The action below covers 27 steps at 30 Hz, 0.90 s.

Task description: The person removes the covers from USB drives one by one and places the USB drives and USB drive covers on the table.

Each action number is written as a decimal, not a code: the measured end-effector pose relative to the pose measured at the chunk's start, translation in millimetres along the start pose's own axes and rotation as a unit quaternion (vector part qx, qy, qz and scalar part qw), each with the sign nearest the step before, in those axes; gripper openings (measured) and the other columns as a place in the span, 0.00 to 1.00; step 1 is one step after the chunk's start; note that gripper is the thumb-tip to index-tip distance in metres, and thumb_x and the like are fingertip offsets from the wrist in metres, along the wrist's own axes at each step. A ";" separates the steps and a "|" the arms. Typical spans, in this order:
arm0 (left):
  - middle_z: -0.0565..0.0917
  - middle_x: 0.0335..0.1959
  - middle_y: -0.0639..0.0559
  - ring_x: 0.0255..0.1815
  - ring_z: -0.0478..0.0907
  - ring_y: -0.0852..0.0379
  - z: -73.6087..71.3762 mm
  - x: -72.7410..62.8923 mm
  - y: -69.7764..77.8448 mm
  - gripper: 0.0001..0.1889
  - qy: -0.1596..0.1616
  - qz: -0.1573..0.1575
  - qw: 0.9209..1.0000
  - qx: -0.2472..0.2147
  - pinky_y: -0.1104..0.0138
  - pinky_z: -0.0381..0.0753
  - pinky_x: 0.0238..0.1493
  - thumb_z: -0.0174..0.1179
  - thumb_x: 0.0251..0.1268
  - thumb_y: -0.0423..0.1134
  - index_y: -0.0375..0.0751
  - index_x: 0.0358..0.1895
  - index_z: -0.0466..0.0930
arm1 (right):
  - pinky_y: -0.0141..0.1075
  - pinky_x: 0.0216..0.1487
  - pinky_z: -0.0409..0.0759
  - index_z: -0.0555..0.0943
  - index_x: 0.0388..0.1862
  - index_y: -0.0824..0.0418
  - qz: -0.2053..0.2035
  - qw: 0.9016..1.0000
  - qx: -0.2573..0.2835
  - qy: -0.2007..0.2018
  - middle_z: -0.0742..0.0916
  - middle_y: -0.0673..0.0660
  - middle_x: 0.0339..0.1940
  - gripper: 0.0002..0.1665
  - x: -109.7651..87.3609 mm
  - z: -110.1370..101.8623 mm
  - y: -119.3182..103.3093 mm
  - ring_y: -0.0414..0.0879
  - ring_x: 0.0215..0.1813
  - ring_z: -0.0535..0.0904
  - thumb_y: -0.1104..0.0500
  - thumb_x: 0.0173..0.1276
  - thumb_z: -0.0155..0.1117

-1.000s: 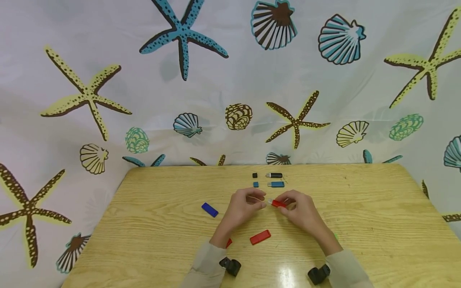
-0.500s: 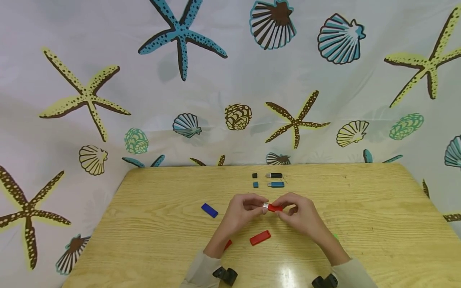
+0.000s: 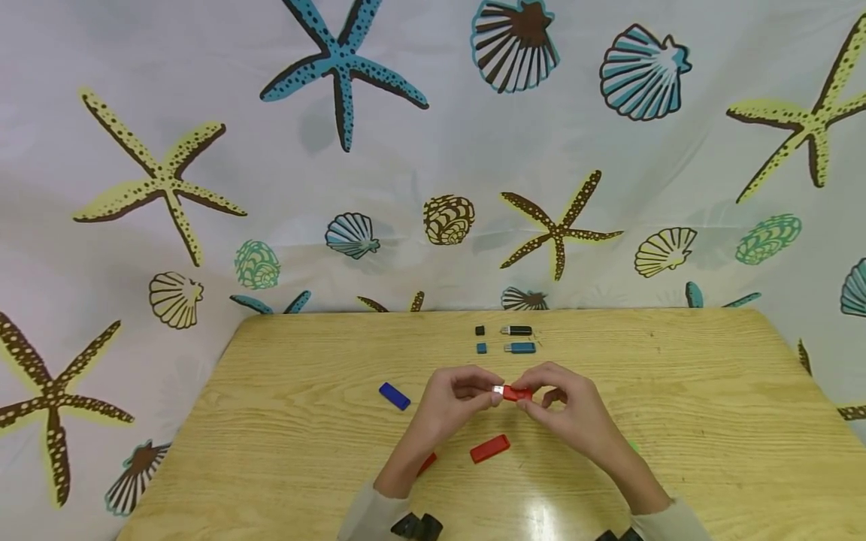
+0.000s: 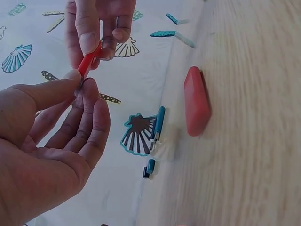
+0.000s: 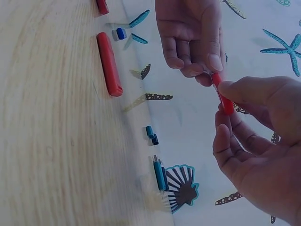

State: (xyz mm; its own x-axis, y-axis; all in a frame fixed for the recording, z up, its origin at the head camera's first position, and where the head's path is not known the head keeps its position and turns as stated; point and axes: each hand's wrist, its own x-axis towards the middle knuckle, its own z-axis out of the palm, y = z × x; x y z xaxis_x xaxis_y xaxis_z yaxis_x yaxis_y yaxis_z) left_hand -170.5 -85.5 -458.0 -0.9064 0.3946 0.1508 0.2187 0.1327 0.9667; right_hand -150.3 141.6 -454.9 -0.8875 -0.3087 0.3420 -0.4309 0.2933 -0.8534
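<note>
A red USB stick with a bare metal plug is held up between both hands over the middle of the table. My right hand pinches its red body between thumb and fingertips. My left hand pinches the metal plug end, also seen in the left wrist view, where the left thumb lies along the plug. Below the hands lies a capped-looking red stick. Behind them a blue USB stick and a black USB stick lie uncapped, their caps, blue and black, to the left.
A dark blue stick lies left of the hands on the wooden table. Another red piece is partly hidden by the left forearm, and a green thing by the right. A patterned cloth hangs behind the table.
A second ago the left fingers were apart from the red USB stick. The hands came together, and the left fingertips took hold of its metal plug; the stick moved slightly left and down.
</note>
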 end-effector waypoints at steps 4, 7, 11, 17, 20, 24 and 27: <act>0.89 0.41 0.42 0.39 0.88 0.51 -0.2 -4.5 3.5 0.08 0.009 0.004 1.000 0.003 0.56 0.88 0.43 0.68 0.68 0.31 0.35 0.47 0.88 | 0.37 0.38 0.85 0.89 0.46 0.55 -0.004 1.000 0.009 -0.001 0.88 0.50 0.45 0.11 -1.7 -1.6 -3.0 0.46 0.46 0.84 0.67 0.67 0.73; 0.88 0.41 0.43 0.40 0.88 0.48 -0.6 -7.8 6.6 0.07 0.016 0.006 1.000 0.002 0.60 0.88 0.43 0.68 0.68 0.31 0.35 0.47 0.88 | 0.37 0.38 0.86 0.90 0.46 0.55 -0.010 1.000 0.012 0.000 0.89 0.50 0.45 0.11 -2.8 -2.2 -4.8 0.46 0.46 0.84 0.67 0.67 0.73; 0.88 0.41 0.42 0.40 0.88 0.46 -0.4 -10.1 8.9 0.08 0.019 0.012 1.000 -0.001 0.66 0.87 0.43 0.68 0.69 0.31 0.35 0.48 0.88 | 0.37 0.37 0.86 0.89 0.46 0.55 -0.027 1.000 0.014 0.004 0.89 0.51 0.45 0.11 -4.0 -2.0 -6.5 0.46 0.45 0.84 0.66 0.67 0.73; 0.88 0.41 0.41 0.40 0.88 0.47 0.7 -12.4 11.5 0.09 0.017 0.015 1.000 -0.012 0.67 0.86 0.43 0.68 0.69 0.31 0.33 0.48 0.87 | 0.36 0.37 0.85 0.89 0.47 0.56 -0.057 0.998 0.018 0.012 0.89 0.51 0.45 0.11 -5.8 -0.4 -10.0 0.45 0.44 0.84 0.67 0.68 0.72; 0.87 0.41 0.40 0.40 0.88 0.47 0.7 -13.9 13.7 0.08 0.012 0.016 1.000 -0.014 0.67 0.86 0.43 0.67 0.69 0.31 0.33 0.48 0.86 | 0.35 0.36 0.85 0.89 0.46 0.56 -0.064 0.998 0.020 0.018 0.89 0.51 0.45 0.11 -7.2 0.4 -11.9 0.45 0.43 0.84 0.67 0.68 0.72; 0.87 0.41 0.40 0.40 0.87 0.46 0.2 -15.0 17.4 0.08 0.005 0.021 1.000 -0.013 0.67 0.86 0.43 0.67 0.69 0.30 0.33 0.48 0.86 | 0.35 0.36 0.85 0.89 0.46 0.56 -0.075 0.997 0.023 0.023 0.89 0.51 0.45 0.11 -8.3 0.3 -12.8 0.45 0.42 0.83 0.68 0.67 0.72; 0.88 0.41 0.41 0.39 0.87 0.48 0.3 -15.9 18.5 0.08 0.004 0.022 1.000 -0.008 0.66 0.86 0.43 0.68 0.69 0.31 0.33 0.47 0.86 | 0.35 0.36 0.84 0.89 0.46 0.57 -0.079 0.996 0.022 0.021 0.89 0.51 0.44 0.12 -9.3 -0.3 -13.9 0.45 0.42 0.83 0.69 0.67 0.72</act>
State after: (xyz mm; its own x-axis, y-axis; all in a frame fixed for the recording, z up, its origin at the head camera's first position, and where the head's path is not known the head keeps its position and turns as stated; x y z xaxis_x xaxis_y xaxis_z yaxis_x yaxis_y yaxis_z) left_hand -151.9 -89.1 -442.6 -0.8987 0.3928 0.1951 0.2529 0.1006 0.9623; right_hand -136.1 140.7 -446.1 -0.8152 -0.3097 0.4893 -0.5595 0.2032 -0.8035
